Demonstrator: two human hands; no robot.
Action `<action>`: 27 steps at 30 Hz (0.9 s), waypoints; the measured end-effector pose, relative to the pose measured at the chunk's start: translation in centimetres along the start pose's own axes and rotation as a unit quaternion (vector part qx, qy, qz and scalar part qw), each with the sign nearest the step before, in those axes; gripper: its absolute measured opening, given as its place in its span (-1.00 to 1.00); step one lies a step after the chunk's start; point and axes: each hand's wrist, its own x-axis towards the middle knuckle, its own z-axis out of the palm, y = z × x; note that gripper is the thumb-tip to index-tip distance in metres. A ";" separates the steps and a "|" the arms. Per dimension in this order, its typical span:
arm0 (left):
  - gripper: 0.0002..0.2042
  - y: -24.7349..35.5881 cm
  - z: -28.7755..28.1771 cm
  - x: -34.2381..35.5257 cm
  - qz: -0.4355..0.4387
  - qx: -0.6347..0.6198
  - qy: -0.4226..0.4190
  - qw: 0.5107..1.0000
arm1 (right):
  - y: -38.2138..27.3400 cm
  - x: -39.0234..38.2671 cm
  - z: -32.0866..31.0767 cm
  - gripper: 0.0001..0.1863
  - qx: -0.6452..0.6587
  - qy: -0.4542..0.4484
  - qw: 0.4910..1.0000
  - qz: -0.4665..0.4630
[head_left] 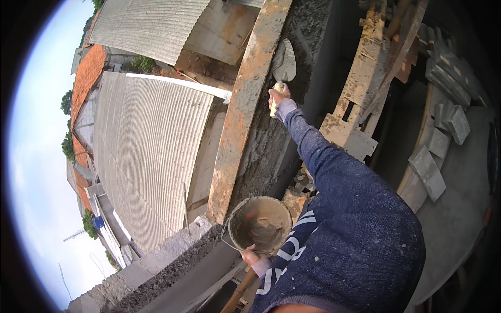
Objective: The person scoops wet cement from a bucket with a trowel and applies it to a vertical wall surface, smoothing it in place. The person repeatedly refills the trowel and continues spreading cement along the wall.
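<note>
My right hand (281,96), arm stretched far forward, is closed around the pale handle of a trowel (285,61). The trowel's blade, coated in grey mortar, lies against the rough grey mortar strip (261,141) of the wall. Alongside that strip runs a long rust-orange board (245,109) spattered with cement. Nearer my body, my left hand (252,257) grips the lower side of a round bucket (286,208). Wet grey-brown mortar (261,227) lies inside it. The fingers under the bucket are partly hidden.
Beyond the wall are corrugated roofs (151,151) and an orange tiled roof (88,78). Mortar-crusted planks (360,78) stand to the right of my arm. Grey blocks (428,172) are piled at far right. A rough concrete ledge (151,266) crosses the lower left.
</note>
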 end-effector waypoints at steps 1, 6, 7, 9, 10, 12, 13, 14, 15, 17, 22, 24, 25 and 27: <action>-0.55 0.4 0.3 0.2 -0.009 0.013 0.011 1.000 | -0.6 -0.4 -0.3 -0.59 0.013 -0.012 1.000 0.000; -0.60 -0.6 -0.6 3.2 0.001 0.026 -0.017 1.000 | -1.9 -1.6 -2.5 -0.69 0.068 -0.133 0.988 0.042; -0.64 -1.6 -1.0 4.5 0.002 0.004 -0.030 1.000 | -1.9 -1.0 -3.5 -0.71 0.092 -0.153 0.982 0.052; -0.73 -2.5 -1.1 5.8 0.041 0.018 -0.036 0.998 | -1.6 0.3 -5.5 -0.74 0.140 -0.198 0.967 0.074; -0.77 -2.8 -1.2 6.3 0.061 0.024 -0.037 0.997 | -1.7 0.6 -6.3 -0.78 0.140 -0.209 0.966 0.064; -0.79 -3.2 -1.5 7.2 0.043 -0.017 -0.055 0.997 | -2.6 1.1 -8.3 -0.65 0.167 -0.238 0.955 0.063; -0.81 -3.1 -1.5 7.1 0.032 -0.036 -0.061 0.997 | -3.5 0.4 -8.3 -0.66 0.188 -0.235 0.951 0.066; -0.81 -3.0 -1.7 6.8 0.055 -0.019 -0.065 0.996 | -4.5 -0.6 -8.5 -0.68 0.194 -0.214 0.956 0.039; -0.81 -2.4 -1.2 5.9 0.076 -0.002 -0.075 0.994 | -5.8 -1.3 -8.7 -0.68 0.200 -0.177 0.964 0.004; -0.79 -2.2 -1.5 5.5 0.103 0.020 -0.078 0.991 | -8.5 -3.6 -7.5 -0.71 0.157 -0.067 0.982 -0.076; -0.41 -1.2 -1.0 4.8 0.012 -0.008 -0.071 0.997 | -11.6 -1.8 -3.9 -0.27 -0.048 0.292 0.941 -0.163; -0.39 -2.2 -1.7 5.9 0.008 -0.021 -0.078 0.997 | -11.8 0.8 -1.5 -0.28 -0.141 0.394 0.898 -0.135; -0.38 -2.8 -2.1 6.5 0.006 -0.026 -0.083 0.996 | -11.0 2.0 -0.4 -0.48 -0.180 0.418 0.877 -0.153; -0.37 -3.7 -2.5 7.7 -0.018 -0.033 -0.100 0.994 | -8.4 5.5 -0.3 -0.50 -0.254 0.259 0.922 -0.139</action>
